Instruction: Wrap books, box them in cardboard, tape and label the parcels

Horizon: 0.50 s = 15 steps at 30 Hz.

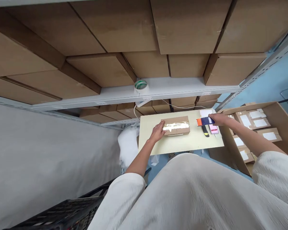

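A small cardboard box (177, 125) with a shiny strip of clear tape along its top lies on a cream-coloured board (151, 147). My left hand (157, 131) grips the box's left end, fingers over its edge. Off to the right, my right hand (216, 119) is closed on a flat dark blue and orange object (204, 121); its exact kind is unclear. Just below that object is a black and yellow utility knife (205, 131) on the board. Beside the knife lies a pink and white packet (214, 129), partly covered by my right hand.
Large cardboard boxes (184, 28) fill the shelf in front, and a tape roll (140, 85) stands on the shelf edge (168, 91). At right, a big open carton (286, 132) holds several small labelled boxes. A black crate (69, 210) is at lower left.
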{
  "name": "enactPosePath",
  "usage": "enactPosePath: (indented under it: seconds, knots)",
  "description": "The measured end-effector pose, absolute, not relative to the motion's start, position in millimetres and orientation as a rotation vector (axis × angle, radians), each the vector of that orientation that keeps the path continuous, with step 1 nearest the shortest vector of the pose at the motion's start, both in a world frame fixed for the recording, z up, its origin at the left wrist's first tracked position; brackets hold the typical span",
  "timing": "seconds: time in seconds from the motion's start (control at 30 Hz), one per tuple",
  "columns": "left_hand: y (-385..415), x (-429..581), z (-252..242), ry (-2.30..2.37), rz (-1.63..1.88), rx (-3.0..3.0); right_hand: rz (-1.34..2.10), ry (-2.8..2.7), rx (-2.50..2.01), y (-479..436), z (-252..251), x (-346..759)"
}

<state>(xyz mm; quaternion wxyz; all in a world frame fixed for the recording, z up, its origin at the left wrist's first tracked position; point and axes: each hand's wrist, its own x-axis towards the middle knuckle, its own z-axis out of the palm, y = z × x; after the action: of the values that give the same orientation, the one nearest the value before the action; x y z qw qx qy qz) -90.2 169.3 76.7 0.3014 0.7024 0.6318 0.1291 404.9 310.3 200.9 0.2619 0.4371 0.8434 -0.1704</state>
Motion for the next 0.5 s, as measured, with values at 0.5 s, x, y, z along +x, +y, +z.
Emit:
enactPosePath:
  seconds: [0.5]
  knots:
    - [167.0, -85.9, 79.2, 1.701, 0.359, 1.806, -0.349, 2.172, 1.266, 291.3, 157.6, 311.5]
